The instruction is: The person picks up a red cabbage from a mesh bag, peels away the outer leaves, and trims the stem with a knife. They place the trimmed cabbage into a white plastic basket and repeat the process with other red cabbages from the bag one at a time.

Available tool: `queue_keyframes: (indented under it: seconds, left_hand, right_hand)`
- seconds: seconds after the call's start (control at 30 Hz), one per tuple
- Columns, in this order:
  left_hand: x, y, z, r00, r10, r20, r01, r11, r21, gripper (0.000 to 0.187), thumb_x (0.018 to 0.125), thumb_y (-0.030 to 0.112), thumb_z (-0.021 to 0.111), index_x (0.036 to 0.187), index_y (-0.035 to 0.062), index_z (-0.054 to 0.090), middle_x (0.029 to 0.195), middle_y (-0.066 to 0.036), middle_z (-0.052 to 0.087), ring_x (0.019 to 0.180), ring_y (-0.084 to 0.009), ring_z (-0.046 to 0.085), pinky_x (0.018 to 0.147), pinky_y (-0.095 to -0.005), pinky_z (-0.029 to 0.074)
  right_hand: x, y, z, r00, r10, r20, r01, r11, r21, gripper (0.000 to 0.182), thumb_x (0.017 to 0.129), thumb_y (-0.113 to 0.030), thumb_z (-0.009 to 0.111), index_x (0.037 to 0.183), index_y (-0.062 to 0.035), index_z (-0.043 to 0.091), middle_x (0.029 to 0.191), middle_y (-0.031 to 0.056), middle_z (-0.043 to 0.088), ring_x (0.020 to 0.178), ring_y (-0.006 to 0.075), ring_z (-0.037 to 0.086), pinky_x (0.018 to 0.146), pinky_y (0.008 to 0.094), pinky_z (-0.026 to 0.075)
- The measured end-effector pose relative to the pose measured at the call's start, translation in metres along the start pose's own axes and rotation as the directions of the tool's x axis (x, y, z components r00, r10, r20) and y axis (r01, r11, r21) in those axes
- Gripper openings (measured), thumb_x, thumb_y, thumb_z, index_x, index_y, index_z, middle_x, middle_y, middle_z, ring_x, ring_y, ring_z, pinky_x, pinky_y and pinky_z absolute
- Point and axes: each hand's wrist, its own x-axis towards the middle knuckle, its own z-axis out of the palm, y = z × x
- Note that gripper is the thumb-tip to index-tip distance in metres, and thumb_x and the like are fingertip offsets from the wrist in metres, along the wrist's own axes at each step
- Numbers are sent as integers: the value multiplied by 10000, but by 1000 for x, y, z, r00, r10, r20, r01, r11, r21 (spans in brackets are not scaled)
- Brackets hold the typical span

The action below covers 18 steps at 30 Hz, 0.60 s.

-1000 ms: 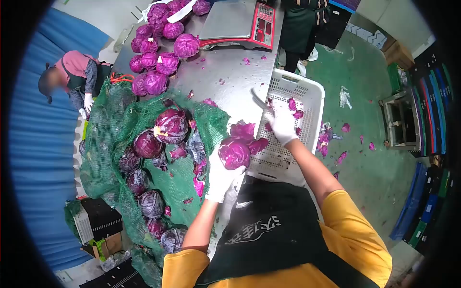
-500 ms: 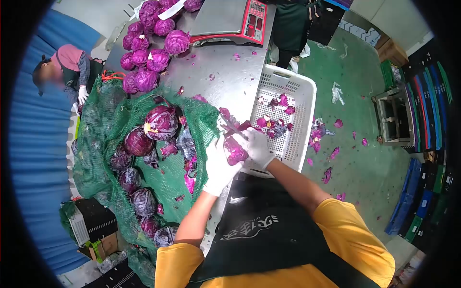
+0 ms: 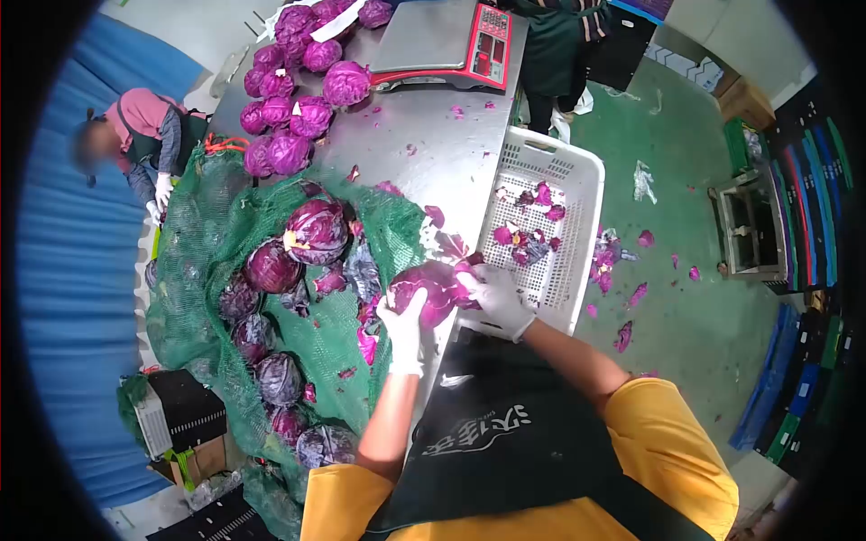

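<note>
A red cabbage (image 3: 428, 287) is held in front of my apron at the metal table's edge. My left hand (image 3: 403, 332), in a white glove, grips its near left side, the thumb up against it. On the right side my gloved right hand (image 3: 498, 299) pinches the cabbage's outer leaves. Loose, pale-veined leaves (image 3: 444, 242) stick out beyond the cabbage. To the left, several unpeeled cabbages (image 3: 316, 232) lie on an opened green mesh sack (image 3: 336, 365) among torn leaves. A white perforated crate (image 3: 591, 189) with leaf scraps stands right of the table.
Several bright purple cabbages (image 3: 346, 84) are piled at the table's far end beside a red scale (image 3: 487, 47). Leaf scraps (image 3: 639, 295) litter the green floor. One person (image 3: 149, 135) bends at the far left; another person (image 3: 552, 50) stands beyond the crate.
The cabbage has turned to show a broad, smooth side. My left hand has shifted to its near left side, and my right hand has moved slightly right and down.
</note>
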Motion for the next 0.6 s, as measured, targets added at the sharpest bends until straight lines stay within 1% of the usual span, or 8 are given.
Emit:
queue_keyframes:
  seconds: [0.07,0.1,0.17,0.23,0.33,0.4,0.5,0.6]
  left_hand:
    - [-9,8,0,997,-68,-34,64,993,-95,761,732,220,779,1342,145,331,1277,-106,471,1123,-291,517,784,-476,535]
    - [-11,16,-5,992,-126,-6,124,985,-121,743,736,209,772,1338,138,342,1260,-102,490,1116,-290,525,796,-467,534]
    - [-11,32,-17,974,-198,109,224,911,-347,637,756,99,750,1294,53,410,1207,-110,533,1048,-232,558,883,-344,490]
    - [-5,32,-23,959,-115,258,215,889,-405,717,729,90,769,1334,52,386,1246,-117,510,1098,-241,530,931,-350,465]
    - [-18,53,3,911,355,208,-370,928,35,876,656,124,824,1375,8,337,1326,-141,438,1188,-255,462,997,-368,409]
    - [-12,61,13,788,519,332,-615,687,387,997,590,225,855,1383,-14,300,1322,-190,428,1208,-301,452,1021,-377,385]
    - [-7,71,27,789,423,445,-613,587,529,1084,543,308,854,1381,-45,263,1299,-227,410,1221,-343,430,1041,-371,359]
    - [2,63,32,711,515,479,-696,422,580,1111,510,337,859,1358,-71,269,1251,-235,429,1183,-351,453,1027,-385,371]
  right_hand:
    - [2,31,2,868,485,-110,-488,873,2,148,789,-210,589,861,-96,651,742,103,622,739,252,624,625,419,465]
    - [3,75,-12,993,-91,-71,22,752,-658,192,854,-211,539,825,-53,643,727,117,650,718,270,634,656,423,483]
    - [5,114,-44,848,436,-301,-460,888,-8,288,888,-271,558,890,0,656,741,124,680,768,267,667,766,389,509]
    - [2,97,-77,850,478,-219,-523,812,-260,583,852,-476,578,1184,3,567,1080,190,638,978,319,626,877,382,474]
    - [10,64,-76,836,360,-414,-533,708,-463,629,868,-483,563,1268,-4,481,1224,191,542,1032,333,591,875,383,469]
    - [17,33,-76,884,371,-285,-457,815,-356,536,895,-413,556,1243,-12,478,1209,180,517,1012,341,584,853,393,476]
    - [14,33,-55,916,-402,-1,292,668,-684,335,909,-302,534,1149,-68,543,1138,141,552,905,304,612,736,417,505]
    - [9,3,-38,945,-319,74,309,796,-520,217,891,-248,549,1037,-91,581,992,123,615,772,264,637,632,398,510]
